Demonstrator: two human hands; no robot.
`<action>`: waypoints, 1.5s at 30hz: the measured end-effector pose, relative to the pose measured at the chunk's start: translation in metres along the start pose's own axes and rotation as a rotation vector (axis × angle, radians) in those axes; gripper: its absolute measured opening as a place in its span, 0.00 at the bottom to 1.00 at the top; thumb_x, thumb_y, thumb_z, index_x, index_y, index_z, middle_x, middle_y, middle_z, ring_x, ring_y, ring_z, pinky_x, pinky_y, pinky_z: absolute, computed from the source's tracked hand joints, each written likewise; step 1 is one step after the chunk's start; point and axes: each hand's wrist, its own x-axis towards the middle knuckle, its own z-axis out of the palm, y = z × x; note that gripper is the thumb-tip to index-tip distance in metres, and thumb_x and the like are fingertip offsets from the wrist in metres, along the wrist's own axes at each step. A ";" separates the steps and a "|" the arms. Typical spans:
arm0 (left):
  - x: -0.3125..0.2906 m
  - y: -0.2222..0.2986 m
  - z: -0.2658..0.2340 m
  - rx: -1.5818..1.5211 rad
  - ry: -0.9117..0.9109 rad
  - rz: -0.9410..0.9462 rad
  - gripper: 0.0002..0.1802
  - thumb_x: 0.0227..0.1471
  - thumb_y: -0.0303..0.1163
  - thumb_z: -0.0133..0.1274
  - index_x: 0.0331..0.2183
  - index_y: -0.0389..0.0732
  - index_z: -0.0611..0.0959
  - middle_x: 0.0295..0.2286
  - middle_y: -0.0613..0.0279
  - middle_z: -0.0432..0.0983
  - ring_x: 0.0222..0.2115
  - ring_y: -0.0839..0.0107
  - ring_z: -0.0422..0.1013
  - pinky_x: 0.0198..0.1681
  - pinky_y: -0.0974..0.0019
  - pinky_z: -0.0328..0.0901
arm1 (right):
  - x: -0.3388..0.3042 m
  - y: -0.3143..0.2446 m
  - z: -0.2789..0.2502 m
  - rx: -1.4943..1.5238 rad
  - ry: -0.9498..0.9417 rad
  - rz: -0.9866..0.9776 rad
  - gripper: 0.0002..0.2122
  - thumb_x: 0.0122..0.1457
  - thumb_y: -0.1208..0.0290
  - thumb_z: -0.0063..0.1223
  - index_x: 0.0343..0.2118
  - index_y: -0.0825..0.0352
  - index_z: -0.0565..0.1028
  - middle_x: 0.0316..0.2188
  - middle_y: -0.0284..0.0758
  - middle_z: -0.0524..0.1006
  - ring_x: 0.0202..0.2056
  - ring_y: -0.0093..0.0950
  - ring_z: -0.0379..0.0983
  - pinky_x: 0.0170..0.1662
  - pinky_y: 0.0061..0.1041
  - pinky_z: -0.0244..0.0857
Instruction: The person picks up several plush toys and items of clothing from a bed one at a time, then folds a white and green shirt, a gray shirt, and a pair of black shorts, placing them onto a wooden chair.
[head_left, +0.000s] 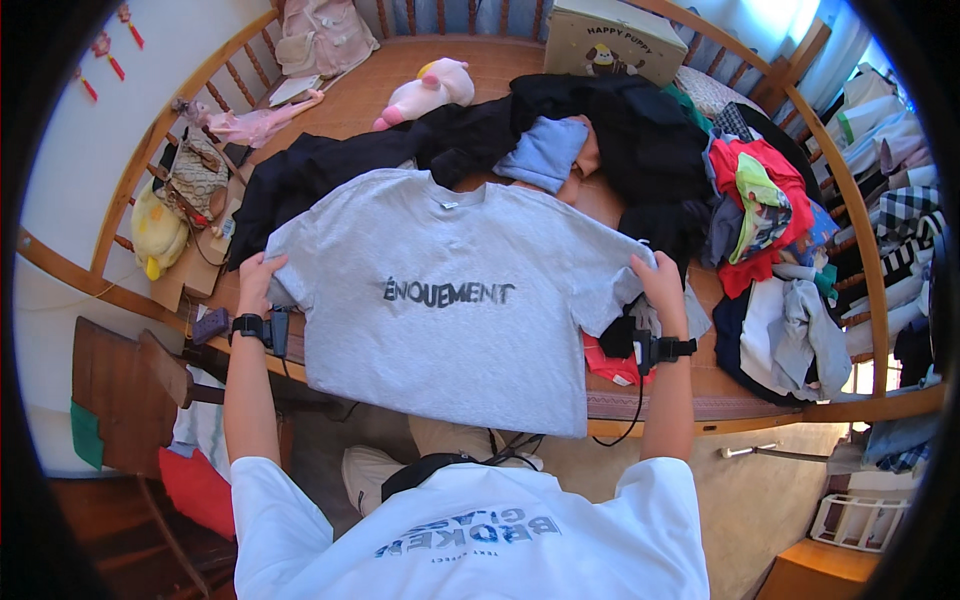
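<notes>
White cotton T-shirt fabric [470, 575] covers the wearer's shoulders, nearest the camera. Beyond it, the left hand [258, 285] and right hand [660, 282] each pinch one sleeve of a heather-grey, short-sleeved T-shirt with dark chest lettering [440, 250], which hangs spread between them, collar away from the wearer. Just past the grip lie rumpled black clothes [350, 165] and a folded light-blue cloth [542, 153]; right of it, a heap of red, green and grey garments [780, 200]. Left of the grip sits a beige patterned handbag [197, 175]; farther beyond are a pale-pink fabric backpack [320, 42] and a tan cardboard box with a cartoon puppy [610, 50], the contents of all three hidden. Everything past the grip rests on a wooden-railed bed with a brown mat [500, 60]. A white wall [70, 200] stands far left; clothes hang [895, 215] far right.
</notes>
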 end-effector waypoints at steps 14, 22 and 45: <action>-0.166 0.053 0.142 1.009 -0.229 1.098 0.16 0.45 0.30 0.60 0.39 0.38 0.81 0.38 0.57 0.77 0.42 0.59 0.72 0.48 0.61 0.62 | -0.064 -0.151 0.038 0.159 -0.274 -0.416 0.15 0.53 0.68 0.61 0.42 0.68 0.73 0.35 0.43 0.77 0.34 0.35 0.76 0.39 0.29 0.70; -0.231 -0.028 0.100 0.606 0.231 0.836 0.16 0.51 0.27 0.56 0.44 0.36 0.78 0.44 0.53 0.75 0.47 0.59 0.69 0.53 0.61 0.59 | -0.177 -0.086 -0.001 0.392 -0.613 -0.131 0.20 0.58 0.66 0.58 0.50 0.71 0.72 0.45 0.40 0.77 0.42 0.27 0.75 0.45 0.26 0.69; -0.227 -0.263 0.024 0.100 -0.103 -0.018 0.22 0.54 0.35 0.60 0.46 0.30 0.77 0.43 0.59 0.76 0.42 0.70 0.69 0.49 0.68 0.61 | -0.336 0.144 0.104 0.281 -0.489 0.229 0.18 0.58 0.61 0.56 0.47 0.67 0.77 0.42 0.39 0.80 0.44 0.29 0.74 0.51 0.29 0.64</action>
